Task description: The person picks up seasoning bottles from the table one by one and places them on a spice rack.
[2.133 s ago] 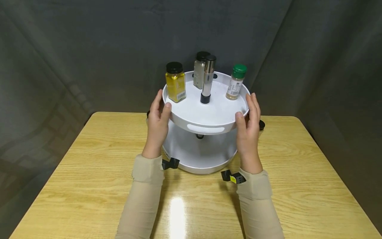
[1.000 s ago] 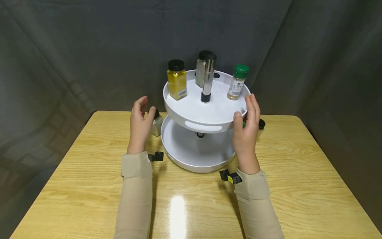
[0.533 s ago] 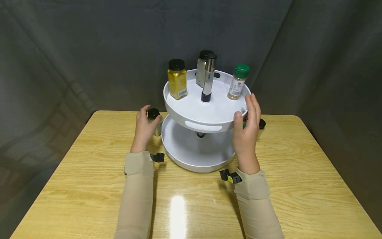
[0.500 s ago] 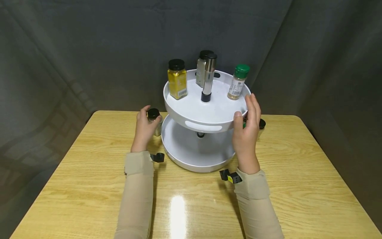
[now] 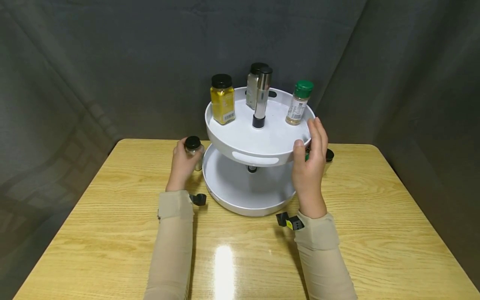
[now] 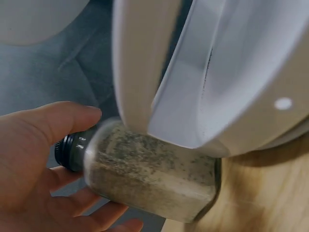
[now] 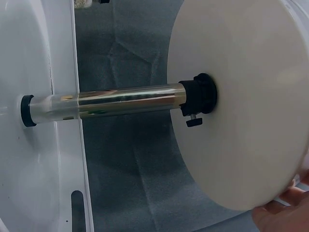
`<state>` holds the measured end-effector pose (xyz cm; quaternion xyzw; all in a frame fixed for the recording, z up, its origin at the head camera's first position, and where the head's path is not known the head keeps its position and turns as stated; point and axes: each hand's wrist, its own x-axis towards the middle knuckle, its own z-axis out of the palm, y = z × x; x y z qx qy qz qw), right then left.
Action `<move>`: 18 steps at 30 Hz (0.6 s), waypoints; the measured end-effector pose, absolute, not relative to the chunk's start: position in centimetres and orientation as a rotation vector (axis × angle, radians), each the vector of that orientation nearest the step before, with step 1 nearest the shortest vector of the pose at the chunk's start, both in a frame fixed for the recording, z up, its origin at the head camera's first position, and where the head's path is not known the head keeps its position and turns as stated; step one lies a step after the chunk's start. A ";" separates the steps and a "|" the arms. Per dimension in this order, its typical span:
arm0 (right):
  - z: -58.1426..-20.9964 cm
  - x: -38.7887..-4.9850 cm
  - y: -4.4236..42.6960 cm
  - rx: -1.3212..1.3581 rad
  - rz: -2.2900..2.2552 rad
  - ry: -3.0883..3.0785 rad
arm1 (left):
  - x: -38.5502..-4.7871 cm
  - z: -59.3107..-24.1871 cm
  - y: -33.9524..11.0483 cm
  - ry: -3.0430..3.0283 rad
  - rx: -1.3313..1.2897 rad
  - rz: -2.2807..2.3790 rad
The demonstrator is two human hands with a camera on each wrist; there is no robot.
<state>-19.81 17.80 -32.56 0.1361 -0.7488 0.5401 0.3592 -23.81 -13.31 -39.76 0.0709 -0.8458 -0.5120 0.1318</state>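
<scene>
At the left of the two-tier white stand, my left hand [image 5: 181, 166] has its thumb and fingers around a black-capped jar [image 5: 198, 161]. In the left wrist view this glass jar [image 6: 149, 169] holds a speckled, pale content, and my left hand [image 6: 53, 169] is around its neck end. My right hand [image 5: 310, 166] rests on the right rim of the upper tray [image 5: 258, 143], thumb in front and fingers along the side. The right wrist view shows the fingertips of my right hand [image 7: 285, 210] at the edge of the upper tray's underside [image 7: 246, 121].
The upper tray bears a yellow jar [image 5: 223, 104], a black-capped jar [image 5: 251, 91] and a green-capped jar [image 5: 297, 109] around the central post [image 5: 261, 102]. Below is the lower tray [image 5: 249, 212]. Another black cap [image 5: 329, 155] shows behind my right hand, on the wooden table [image 5: 375, 216].
My left hand has left the upper tray's left rim, moved left and down, and closed around the black-capped jar. The upper tray shifted slightly; my right hand has stayed at its rim.
</scene>
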 end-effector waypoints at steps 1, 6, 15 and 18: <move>-32.6 -19.8 17.8 0.351 1.394 -1.930 | -23.8 -39.9 -13.3 -2.457 0.203 -1.481; -32.7 -19.9 17.8 0.340 1.394 -1.926 | -23.9 -40.4 -13.4 -2.471 0.203 -1.478; -32.6 -19.8 17.7 0.339 1.384 -1.926 | -24.0 -40.9 -13.5 -2.450 0.216 -1.516; -32.6 -19.8 17.8 0.340 1.381 -1.929 | -24.0 -41.1 -13.5 -2.443 0.229 -1.540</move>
